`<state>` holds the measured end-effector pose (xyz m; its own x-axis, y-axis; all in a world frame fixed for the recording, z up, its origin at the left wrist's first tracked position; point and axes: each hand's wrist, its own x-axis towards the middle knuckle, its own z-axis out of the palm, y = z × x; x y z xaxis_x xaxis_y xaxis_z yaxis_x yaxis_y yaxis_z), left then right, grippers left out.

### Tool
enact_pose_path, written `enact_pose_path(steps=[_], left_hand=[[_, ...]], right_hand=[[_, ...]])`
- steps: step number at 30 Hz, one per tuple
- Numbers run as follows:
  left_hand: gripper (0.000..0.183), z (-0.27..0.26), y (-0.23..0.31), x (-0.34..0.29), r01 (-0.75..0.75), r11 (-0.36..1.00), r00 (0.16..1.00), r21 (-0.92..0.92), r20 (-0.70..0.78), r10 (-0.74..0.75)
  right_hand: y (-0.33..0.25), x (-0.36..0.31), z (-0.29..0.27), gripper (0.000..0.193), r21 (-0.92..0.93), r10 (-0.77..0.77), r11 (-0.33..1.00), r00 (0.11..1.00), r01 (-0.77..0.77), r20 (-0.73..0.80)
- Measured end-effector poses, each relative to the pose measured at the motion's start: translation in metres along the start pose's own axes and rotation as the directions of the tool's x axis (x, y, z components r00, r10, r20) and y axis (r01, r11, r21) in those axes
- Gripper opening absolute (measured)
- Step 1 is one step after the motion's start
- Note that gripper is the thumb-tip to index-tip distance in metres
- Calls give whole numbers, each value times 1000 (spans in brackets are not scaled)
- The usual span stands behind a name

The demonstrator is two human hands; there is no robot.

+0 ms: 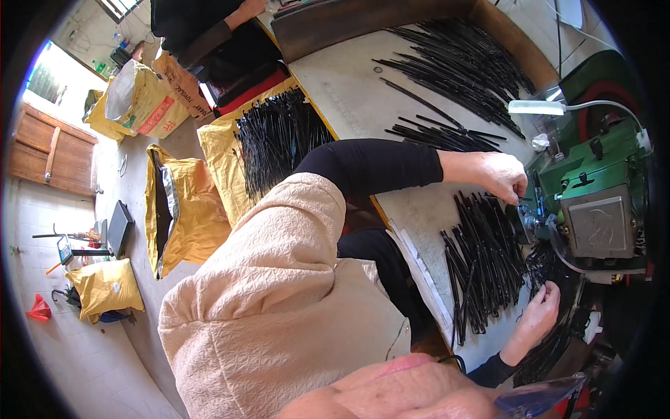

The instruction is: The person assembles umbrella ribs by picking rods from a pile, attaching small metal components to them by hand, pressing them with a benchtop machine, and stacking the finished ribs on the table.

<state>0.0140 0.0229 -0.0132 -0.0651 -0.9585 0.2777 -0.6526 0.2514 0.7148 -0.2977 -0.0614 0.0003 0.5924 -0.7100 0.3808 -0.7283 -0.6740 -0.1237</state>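
My left hand [504,176], in a black sleeve, has its fingers pinched together at the front of a green machine [583,188]. Whatever lies between these fingertips is too small to make out. Below it in the view, my right hand [539,320] has its fingers curled in beside a tangle of thin black strands [546,264] under the machine. What it grips there is hidden. Slim black rods [488,258] lie in a dense pile on the pale table [412,202], close to both hands. Smaller black rods [447,136] form a loose bunch above my left forearm.
A larger spread of black rods [460,70] lies at the top, inside a brown raised border [335,28]. A white lamp [536,107] hangs beside the machine. Upright black rods [283,133] fill a yellow sack. An open yellow sack [188,209] stands on the floor. Another person's hand [246,10] shows above.
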Motion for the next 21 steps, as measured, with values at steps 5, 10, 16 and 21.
enact_pose_path(steps=[5,10,16,21], left_hand=[[30,6,-9,2,-34,999,999,34,-23,34],[30,6,-4,3,13,1000,1000,14,-13,-13],[28,4,-3,1,22,999,1000,29,-12,-22],[29,5,-4,2,17,999,1000,29,-1,-17]], right_hand=[[10,-7,-15,17,45,95,995,995,-94,-34],[20,-16,-32,20,-61,160,985,987,-160,-13],[24,-23,-36,22,-157,275,954,954,-255,117],[22,-25,-37,22,-225,267,951,933,-214,242]])
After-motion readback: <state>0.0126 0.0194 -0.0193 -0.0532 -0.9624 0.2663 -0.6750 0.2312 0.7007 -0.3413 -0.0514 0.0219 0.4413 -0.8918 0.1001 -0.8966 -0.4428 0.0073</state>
